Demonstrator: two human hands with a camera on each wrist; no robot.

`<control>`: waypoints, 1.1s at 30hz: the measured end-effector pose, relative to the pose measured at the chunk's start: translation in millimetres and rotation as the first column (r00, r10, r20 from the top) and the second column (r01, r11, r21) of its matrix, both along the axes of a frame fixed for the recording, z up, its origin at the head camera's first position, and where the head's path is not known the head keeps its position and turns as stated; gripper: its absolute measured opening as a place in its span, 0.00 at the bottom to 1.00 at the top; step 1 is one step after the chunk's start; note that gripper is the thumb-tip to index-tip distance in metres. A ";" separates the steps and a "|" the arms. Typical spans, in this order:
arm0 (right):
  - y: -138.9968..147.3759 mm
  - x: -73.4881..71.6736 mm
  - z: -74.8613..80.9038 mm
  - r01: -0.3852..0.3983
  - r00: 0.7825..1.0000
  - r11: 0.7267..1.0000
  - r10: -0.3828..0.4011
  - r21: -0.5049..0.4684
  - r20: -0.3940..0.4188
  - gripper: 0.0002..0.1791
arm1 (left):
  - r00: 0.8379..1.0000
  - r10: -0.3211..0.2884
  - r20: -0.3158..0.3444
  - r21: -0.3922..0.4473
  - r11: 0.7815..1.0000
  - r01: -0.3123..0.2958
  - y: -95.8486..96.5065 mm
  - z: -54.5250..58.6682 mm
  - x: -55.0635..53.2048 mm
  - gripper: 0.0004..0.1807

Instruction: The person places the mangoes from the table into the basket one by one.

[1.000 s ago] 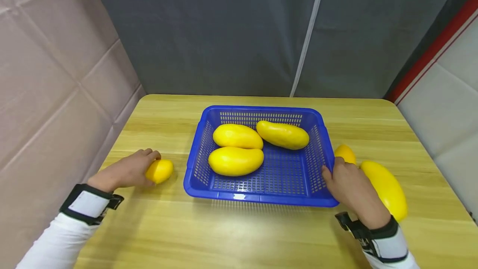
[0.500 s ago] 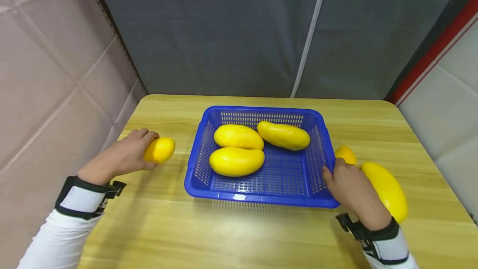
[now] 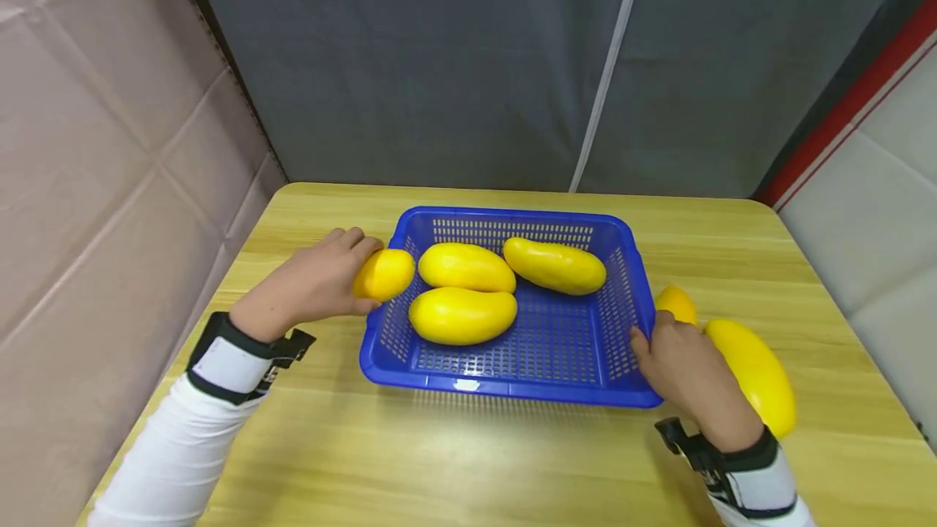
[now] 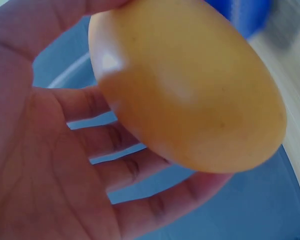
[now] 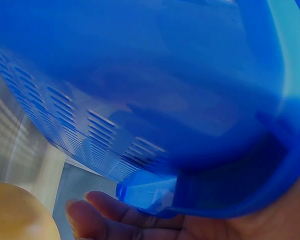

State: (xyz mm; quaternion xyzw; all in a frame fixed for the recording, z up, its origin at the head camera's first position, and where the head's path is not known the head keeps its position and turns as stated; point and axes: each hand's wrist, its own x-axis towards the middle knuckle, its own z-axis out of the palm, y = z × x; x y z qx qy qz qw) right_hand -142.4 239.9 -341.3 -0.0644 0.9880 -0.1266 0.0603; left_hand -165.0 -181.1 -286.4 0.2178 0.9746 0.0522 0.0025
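My left hand [image 3: 318, 279] holds a small, smooth yellow mango [image 3: 385, 274] at the left rim of the blue basket [image 3: 512, 394]. In the left wrist view, thumb and fingers curl round the egg-shaped mango [image 4: 190, 90]. Three larger, long yellow mangoes lie inside the basket: a back left mango [image 3: 466, 267], a front left mango [image 3: 463, 316] and a back right mango [image 3: 554, 265]. My right hand [image 3: 691, 368] grips the basket's right rim; in the right wrist view its fingers [image 5: 135, 217] reach under the rim.
Right of the basket, a small yellow mango [image 3: 677, 303] and a large yellow mango [image 3: 754, 376] lie on the wooden table [image 3: 454, 462], partly behind my right hand. A grey curtain [image 3: 439, 63] hangs at the back, with padded walls at both sides.
My left hand has lifted the small mango off the table and carried it right to the basket's left rim. The right hand stays on the right rim.
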 end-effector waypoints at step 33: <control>4.2 -1.2 0.2 -0.040 0.999 0.999 0.040 -0.033 -0.009 0.24 | 0.949 -0.306 0.079 -0.137 0.939 0.315 172.1 -4.9 -45.9 0.37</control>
